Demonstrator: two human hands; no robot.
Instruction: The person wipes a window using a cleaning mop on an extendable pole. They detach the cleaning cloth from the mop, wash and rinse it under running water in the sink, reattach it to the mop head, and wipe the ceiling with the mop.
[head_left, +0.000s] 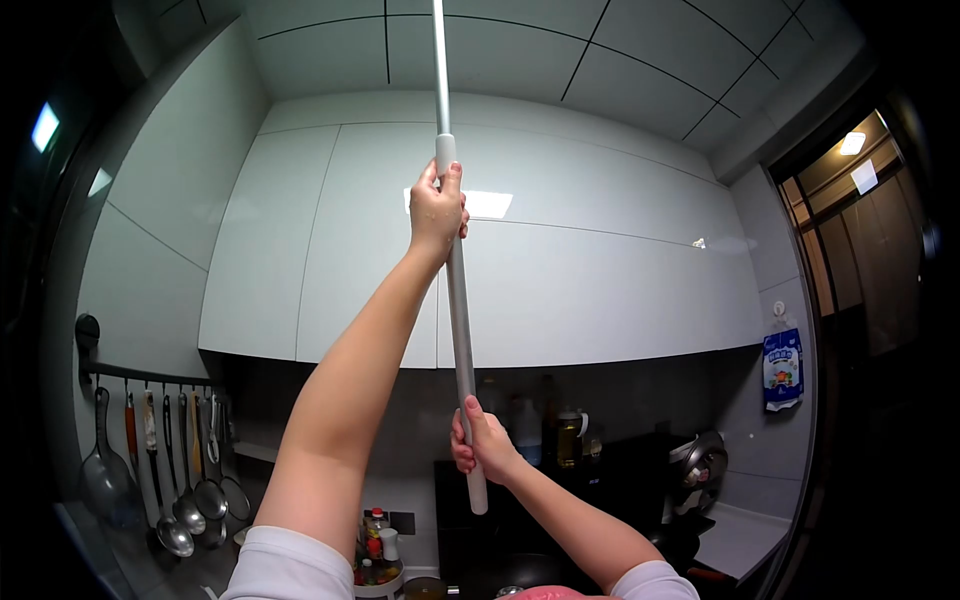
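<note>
A long silvery pole [459,320] stands nearly upright before me, running up past the top edge of the view. My left hand [437,212] is raised high and wrapped round it just below a pale collar [445,150]. Lower down, my right hand [484,441] grips the same pole near its rounded bottom end. What the pole's upper end touches is out of view. Behind the pole are white wall cabinets [380,270], and above them a panelled ceiling [500,55].
Ladles and other utensils [185,505] hang from a rail at left. Bottles [569,440] stand behind the dark stove. A condiment rack [380,590] is low in the middle. A blue packet [782,370] hangs at right, near a dark doorway.
</note>
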